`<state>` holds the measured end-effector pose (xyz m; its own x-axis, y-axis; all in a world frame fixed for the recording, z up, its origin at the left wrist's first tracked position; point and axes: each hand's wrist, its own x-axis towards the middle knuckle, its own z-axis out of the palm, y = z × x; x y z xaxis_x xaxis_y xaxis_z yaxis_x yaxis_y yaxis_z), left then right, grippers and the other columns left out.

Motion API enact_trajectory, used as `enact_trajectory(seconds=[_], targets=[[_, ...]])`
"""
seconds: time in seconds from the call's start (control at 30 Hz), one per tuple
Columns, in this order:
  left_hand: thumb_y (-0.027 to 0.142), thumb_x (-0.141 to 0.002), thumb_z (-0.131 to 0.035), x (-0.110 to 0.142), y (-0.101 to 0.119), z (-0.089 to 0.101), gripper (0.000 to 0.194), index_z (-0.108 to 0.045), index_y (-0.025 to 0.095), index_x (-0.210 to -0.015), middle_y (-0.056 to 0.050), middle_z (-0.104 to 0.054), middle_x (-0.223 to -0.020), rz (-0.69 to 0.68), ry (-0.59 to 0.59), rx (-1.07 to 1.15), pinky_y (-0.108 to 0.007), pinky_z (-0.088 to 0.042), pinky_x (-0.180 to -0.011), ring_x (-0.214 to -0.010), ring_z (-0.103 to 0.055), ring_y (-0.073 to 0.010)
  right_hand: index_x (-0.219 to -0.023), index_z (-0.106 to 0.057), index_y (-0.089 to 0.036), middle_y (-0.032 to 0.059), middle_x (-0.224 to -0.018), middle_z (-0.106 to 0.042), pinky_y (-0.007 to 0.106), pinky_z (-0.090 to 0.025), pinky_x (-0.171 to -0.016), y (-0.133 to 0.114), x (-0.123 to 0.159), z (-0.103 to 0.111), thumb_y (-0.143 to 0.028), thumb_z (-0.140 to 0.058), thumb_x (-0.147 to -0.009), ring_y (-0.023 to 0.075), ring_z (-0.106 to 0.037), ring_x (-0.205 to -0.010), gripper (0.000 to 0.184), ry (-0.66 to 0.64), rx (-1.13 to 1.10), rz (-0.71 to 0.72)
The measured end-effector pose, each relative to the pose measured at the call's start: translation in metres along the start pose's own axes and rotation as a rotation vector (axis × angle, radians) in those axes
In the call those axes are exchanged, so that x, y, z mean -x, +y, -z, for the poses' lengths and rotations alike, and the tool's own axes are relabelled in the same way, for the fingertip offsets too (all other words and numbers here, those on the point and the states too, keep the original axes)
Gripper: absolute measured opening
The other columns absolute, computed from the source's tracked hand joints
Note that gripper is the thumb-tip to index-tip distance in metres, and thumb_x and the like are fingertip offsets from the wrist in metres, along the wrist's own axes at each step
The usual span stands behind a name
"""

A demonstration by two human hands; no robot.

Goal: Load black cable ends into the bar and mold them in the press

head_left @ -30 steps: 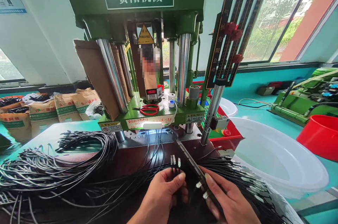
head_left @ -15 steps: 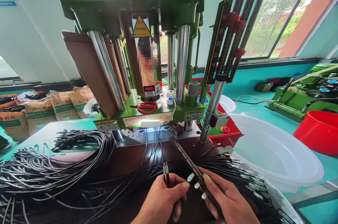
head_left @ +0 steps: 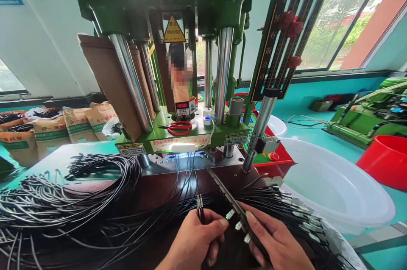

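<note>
My left hand (head_left: 199, 238) is closed around a few black cables (head_left: 199, 208), whose metal-tipped ends stick up above its fingers. Its thumb and forefinger pinch close to a silvery connector (head_left: 230, 214) at the side of a long dark metal bar (head_left: 222, 187). Gripping the lower part of that bar is my right hand (head_left: 270, 234), thumb on top. The bar slants up and to the left, its far end over the brown tabletop (head_left: 152, 193). Two more connectors (head_left: 243, 232) stick out along its left side. My fingers hide part of the cables and the bar's near end.
A green press (head_left: 190, 134) stands ahead, with red-handled pliers (head_left: 176, 128) on its ledge. Bundles of black cables lie left (head_left: 95, 193) and right (head_left: 295, 210). A white tub (head_left: 340, 185) stands at right. Behind the press a person is partly visible.
The view has shifted a little, so the press and table sit slightly farther right. Both hands keep their hold on the cables and the bar, with hardly any visible movement.
</note>
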<state>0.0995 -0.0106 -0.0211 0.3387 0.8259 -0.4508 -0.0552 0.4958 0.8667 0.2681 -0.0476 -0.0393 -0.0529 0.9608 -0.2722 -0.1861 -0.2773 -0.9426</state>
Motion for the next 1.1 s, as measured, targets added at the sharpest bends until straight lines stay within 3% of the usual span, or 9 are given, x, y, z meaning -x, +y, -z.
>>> enact_trajectory(seconds=[0.17,0.4,0.6,0.9,1.0,1.1], targets=[[0.038,-0.066,-0.069,-0.001,0.000,0.000,0.028,-0.056,0.013,-0.068,0.002,-0.052,-0.053,-0.010,-0.012,-0.009,-0.018,-0.022,-0.029,-0.030,-0.035,-0.0041,-0.131,-0.050,-0.016,-0.0056,-0.047,-0.039,0.018,-0.022,-0.035,-0.003,-0.001,-0.001,-0.059,-0.053,-0.082,0.0069,-0.033,-0.040,0.065,-0.053,0.019,-0.003],[0.039,-0.064,-0.070,0.001,0.002,-0.001,0.030,-0.056,0.013,-0.069,0.002,-0.052,-0.052,0.013,-0.015,-0.008,-0.018,-0.022,-0.028,-0.030,-0.035,-0.0040,-0.123,-0.059,-0.019,-0.0044,-0.052,-0.042,0.017,-0.025,-0.037,-0.010,0.002,-0.007,-0.058,-0.059,-0.078,0.0053,-0.033,-0.041,0.059,0.009,-0.009,0.011],[0.041,-0.067,-0.068,-0.004,0.002,-0.009,0.032,-0.054,0.012,-0.068,0.001,-0.056,-0.055,-0.029,0.031,-0.030,-0.017,-0.022,-0.029,-0.030,-0.036,-0.0034,-0.125,-0.057,-0.014,-0.0018,-0.055,-0.048,0.018,-0.029,-0.040,-0.014,0.004,-0.006,-0.057,-0.054,-0.082,0.0060,-0.036,-0.044,0.060,-0.021,0.112,0.048],[0.034,-0.070,-0.065,-0.003,0.005,-0.012,0.026,-0.053,0.012,-0.066,-0.001,-0.056,-0.054,-0.017,0.064,-0.048,-0.017,-0.021,-0.031,-0.031,-0.033,-0.0026,-0.123,-0.059,-0.020,0.0005,-0.072,-0.050,0.020,-0.032,-0.039,-0.003,0.001,-0.005,-0.055,-0.053,-0.083,0.0054,-0.039,-0.043,0.054,-0.025,0.173,0.135],[0.035,-0.068,-0.069,-0.001,0.004,-0.008,0.028,-0.054,0.011,-0.072,-0.001,-0.057,-0.059,-0.002,0.036,0.024,-0.018,-0.031,-0.034,-0.037,-0.042,-0.0055,-0.121,-0.061,-0.020,-0.0006,-0.067,-0.050,0.018,-0.029,-0.038,-0.008,0.004,-0.007,-0.056,-0.058,-0.080,0.0041,-0.037,-0.042,0.054,-0.012,0.085,0.071],[0.032,-0.065,-0.074,0.004,0.004,0.000,0.035,-0.056,0.011,-0.087,-0.001,-0.058,-0.069,-0.038,0.039,0.193,-0.024,-0.048,-0.052,-0.054,-0.056,-0.0104,-0.119,-0.062,-0.022,-0.0025,-0.060,-0.048,0.014,-0.025,-0.038,-0.015,0.009,-0.006,-0.054,-0.063,-0.076,0.0020,-0.032,-0.041,0.054,0.050,-0.041,-0.011]])
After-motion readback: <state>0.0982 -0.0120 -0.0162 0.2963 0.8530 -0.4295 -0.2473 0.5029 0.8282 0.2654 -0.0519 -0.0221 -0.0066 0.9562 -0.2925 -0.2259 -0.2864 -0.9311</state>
